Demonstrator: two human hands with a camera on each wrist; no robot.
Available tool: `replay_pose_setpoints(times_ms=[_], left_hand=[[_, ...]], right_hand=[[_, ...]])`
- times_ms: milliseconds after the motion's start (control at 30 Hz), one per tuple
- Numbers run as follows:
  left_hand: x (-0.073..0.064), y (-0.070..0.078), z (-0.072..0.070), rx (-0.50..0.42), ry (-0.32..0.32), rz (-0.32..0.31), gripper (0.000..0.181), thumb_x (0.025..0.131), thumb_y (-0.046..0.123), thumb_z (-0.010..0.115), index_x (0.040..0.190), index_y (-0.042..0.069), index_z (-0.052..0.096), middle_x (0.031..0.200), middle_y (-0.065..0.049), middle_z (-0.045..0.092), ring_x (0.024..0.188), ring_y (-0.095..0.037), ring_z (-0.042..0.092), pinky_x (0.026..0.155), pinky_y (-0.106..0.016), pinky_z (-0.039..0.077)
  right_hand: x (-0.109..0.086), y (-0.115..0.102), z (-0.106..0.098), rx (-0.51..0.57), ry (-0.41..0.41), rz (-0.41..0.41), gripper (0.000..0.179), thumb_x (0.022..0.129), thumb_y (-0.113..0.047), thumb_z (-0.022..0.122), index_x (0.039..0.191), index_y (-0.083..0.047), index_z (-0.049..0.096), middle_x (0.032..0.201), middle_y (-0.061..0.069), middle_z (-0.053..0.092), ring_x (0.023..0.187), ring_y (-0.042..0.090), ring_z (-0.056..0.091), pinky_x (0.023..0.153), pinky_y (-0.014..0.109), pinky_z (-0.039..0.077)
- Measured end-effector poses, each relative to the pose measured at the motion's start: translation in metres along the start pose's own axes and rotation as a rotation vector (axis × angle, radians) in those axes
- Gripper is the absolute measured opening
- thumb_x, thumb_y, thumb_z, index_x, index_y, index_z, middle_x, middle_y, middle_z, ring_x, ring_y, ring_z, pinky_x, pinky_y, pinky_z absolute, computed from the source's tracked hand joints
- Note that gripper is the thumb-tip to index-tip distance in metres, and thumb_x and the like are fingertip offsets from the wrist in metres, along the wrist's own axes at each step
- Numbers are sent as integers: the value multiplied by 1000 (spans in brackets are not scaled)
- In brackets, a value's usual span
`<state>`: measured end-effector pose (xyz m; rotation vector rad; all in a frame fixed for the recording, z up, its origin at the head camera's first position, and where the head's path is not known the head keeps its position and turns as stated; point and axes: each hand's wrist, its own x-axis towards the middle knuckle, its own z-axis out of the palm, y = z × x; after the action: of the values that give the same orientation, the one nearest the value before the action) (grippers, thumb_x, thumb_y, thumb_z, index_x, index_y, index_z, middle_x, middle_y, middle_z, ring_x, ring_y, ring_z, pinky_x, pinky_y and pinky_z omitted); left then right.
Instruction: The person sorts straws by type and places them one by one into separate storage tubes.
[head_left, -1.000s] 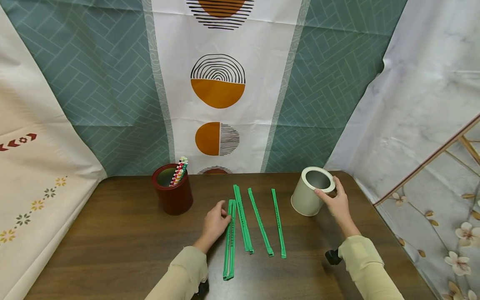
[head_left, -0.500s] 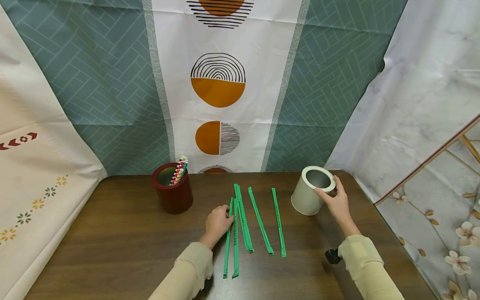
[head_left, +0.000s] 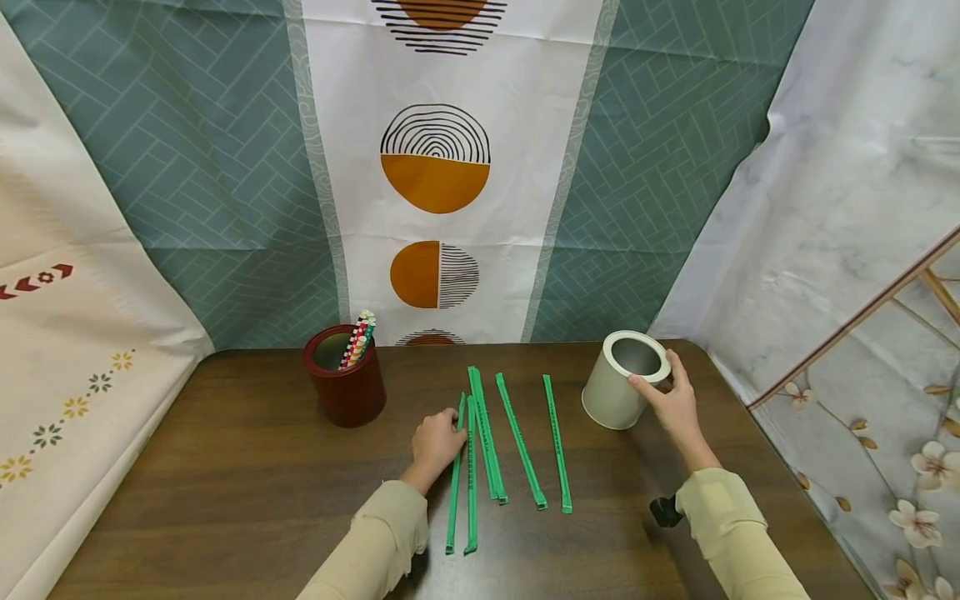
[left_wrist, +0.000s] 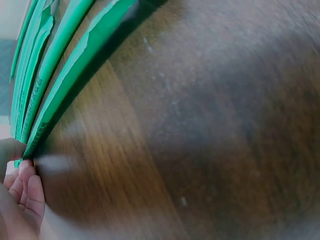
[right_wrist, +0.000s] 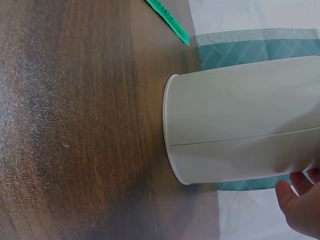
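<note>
Several long, thin green paper-wrapped straws with dark print lie side by side on the brown table in the head view. My left hand (head_left: 437,443) pinches the leftmost wrapped straw (head_left: 453,512) near its far end, thumb and fingertips together in the left wrist view. Close beside it lies another wrapped straw (head_left: 472,483). On the right stands an off-white round canister (head_left: 611,393), its open top tilted in the view toward me. My right hand (head_left: 678,412) holds its rim, with the thumb at the near side and fingers at the right.
A dark red canister (head_left: 348,400) at the back left holds several colourful patterned straws (head_left: 357,343). More wrapped straws (head_left: 521,442) lie between my hands. A patterned curtain (head_left: 247,183) hangs behind the table's back edge.
My left hand has moved slightly right and taken hold of the leftmost wrapped straw. The straw beside it has shifted right, parting from it. My right hand and the off-white canister stay put.
</note>
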<state>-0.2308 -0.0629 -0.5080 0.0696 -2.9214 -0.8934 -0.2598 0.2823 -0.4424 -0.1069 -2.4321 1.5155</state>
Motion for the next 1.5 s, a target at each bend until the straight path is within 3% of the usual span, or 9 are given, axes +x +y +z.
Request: replay_pose_setpoints(times_ms=[100,367,667,1067,1267,1500], left_hand=[[0,0,-1,-5,-7,-8,25,78,16,58,101,7,63,57,2,53,45,-12,43,39,-24,31],[1,-2,0,-4,-26,-43,25,76,20,59,98,8,62,60,0,52,49,-14,43,40,-25,32],[3,-4,-3,-22,-42,-40,19,73,19,56,88,10,62,57,2,52,47,-14,42,39,-24,31],[16,7,-21,-120,-81,-28,9,77,19,55,80,10,56,61,3,49,50,-11,40,48,-23,30],[30,21,-40,-230,-112,-78,14,81,21,53,81,7,52,54,4,42,47,-11,40,50,-23,30],[45,44,-64,-480,-122,-156,18,84,20,52,94,5,52,71,-2,54,48,-13,49,56,-30,49]], right_hand=[[3,6,1,-6,10,-7,82,79,-24,65,142,-10,15,139,15,31,90,-1,39,66,3,36],[2,6,1,-7,15,-5,82,79,-24,66,142,-10,16,139,15,32,87,1,41,65,3,37],[1,3,1,21,15,-3,81,79,-20,65,142,-11,15,138,15,32,86,-1,40,66,4,36],[0,2,1,23,18,8,81,79,-20,65,142,-11,16,138,15,33,85,1,39,65,5,35],[1,3,1,23,18,7,81,79,-19,65,142,-12,16,140,14,30,88,0,39,67,4,35],[0,2,1,39,12,8,81,79,-18,65,143,-11,15,143,13,27,90,0,38,68,3,34]])
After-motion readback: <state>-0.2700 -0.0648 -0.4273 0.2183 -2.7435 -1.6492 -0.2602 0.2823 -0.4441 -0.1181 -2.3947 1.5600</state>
